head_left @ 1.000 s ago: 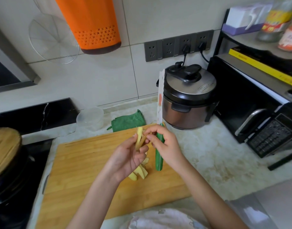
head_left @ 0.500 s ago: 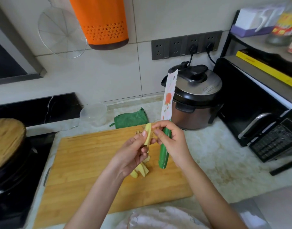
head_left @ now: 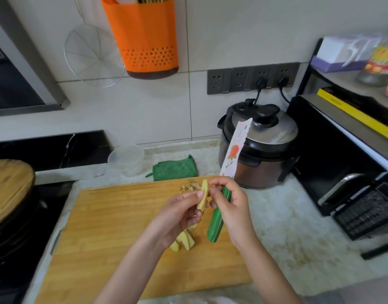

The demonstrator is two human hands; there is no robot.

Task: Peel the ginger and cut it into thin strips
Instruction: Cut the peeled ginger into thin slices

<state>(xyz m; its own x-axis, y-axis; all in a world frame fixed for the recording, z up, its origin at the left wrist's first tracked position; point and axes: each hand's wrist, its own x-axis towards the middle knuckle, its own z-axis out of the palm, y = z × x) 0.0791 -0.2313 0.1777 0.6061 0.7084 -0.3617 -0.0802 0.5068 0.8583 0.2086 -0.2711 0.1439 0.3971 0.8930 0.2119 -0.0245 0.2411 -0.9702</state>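
Note:
Above the wooden cutting board, my left hand pinches a pale yellow piece of ginger between thumb and fingers. My right hand holds a knife with a green handle and a white flowered blade pointing up and away; its fingertips also touch the ginger piece. Several cut ginger pieces lie on the board under my left hand. A small heap of ginger peel sits at the board's far edge.
A pressure cooker stands behind the board on the right, next to a black oven and rack. A green cloth and a clear plastic tub lie behind the board. A dark pot with a wooden lid sits at left.
Both hands stayed together with the ginger and shifted slightly right. The knife blade has tilted more to the right. The camera has tipped upward, showing more wall.

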